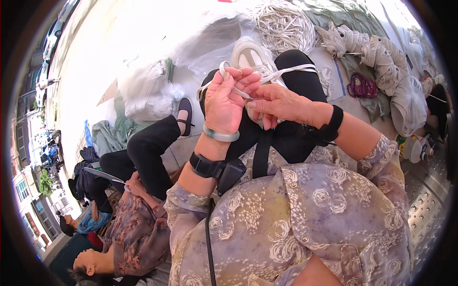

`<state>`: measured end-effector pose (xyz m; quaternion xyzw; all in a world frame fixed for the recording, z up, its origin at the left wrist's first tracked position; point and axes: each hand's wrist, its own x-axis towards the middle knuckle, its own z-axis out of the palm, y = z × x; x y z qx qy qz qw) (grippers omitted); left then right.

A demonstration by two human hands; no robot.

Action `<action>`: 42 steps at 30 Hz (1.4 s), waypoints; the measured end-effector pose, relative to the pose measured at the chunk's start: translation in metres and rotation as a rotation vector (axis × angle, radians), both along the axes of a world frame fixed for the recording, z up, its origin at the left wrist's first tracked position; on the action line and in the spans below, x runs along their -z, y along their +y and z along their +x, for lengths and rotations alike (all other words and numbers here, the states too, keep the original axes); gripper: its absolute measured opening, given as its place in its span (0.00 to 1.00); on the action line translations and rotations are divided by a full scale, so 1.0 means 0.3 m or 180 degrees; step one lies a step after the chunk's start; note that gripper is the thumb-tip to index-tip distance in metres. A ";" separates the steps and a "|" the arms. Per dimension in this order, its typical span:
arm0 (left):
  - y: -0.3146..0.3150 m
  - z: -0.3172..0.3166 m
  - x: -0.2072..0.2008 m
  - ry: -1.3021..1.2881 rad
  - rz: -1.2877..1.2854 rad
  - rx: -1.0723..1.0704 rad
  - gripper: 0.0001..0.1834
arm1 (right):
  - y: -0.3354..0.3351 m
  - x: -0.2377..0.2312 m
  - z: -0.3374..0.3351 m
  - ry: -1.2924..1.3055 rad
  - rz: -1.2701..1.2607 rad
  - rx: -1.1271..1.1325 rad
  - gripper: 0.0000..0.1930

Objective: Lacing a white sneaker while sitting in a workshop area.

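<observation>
A light-coloured sneaker [249,53] rests between my knees, toe pointing away from me, its rear part hidden behind my hands. A flat white shoelace [281,71] trails from it across my right knee. My left hand [225,102] is turned palm up over the shoe, fingers curled, with a loop of the lace standing up at its thumb and fingertips. Close beside it, my right hand [281,104] pinches the lace end between thumb and forefinger, near the left palm. The two hands nearly touch.
A big heap of white laces [286,26] lies ahead. Strung sneakers [384,62] curve along the right, near a purple shoe [361,86]. Clear plastic bags [148,90] lie at the left. A person [133,214] sits close on my left, one leg stretched forward.
</observation>
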<state>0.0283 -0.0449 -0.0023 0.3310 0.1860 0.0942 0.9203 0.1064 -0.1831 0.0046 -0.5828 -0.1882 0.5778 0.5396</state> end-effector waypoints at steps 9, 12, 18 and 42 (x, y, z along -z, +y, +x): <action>0.017 -0.108 0.113 0.0672 0.0389 0.0159 0.11 | -0.016 0.034 0.008 -0.0553 -0.0358 -0.0528 0.18; 0.005 -0.123 0.109 0.0544 0.0478 0.0856 0.10 | -0.005 0.013 0.016 -0.0538 -0.0429 -0.0670 0.18; 0.018 -0.115 0.092 0.0690 0.0634 0.1243 0.07 | -0.015 0.023 0.030 -0.0343 -0.0469 -0.0860 0.20; 0.028 -0.024 0.174 0.1626 0.3316 0.0147 0.11 | -0.070 0.081 0.066 -0.2267 0.0030 0.0350 0.08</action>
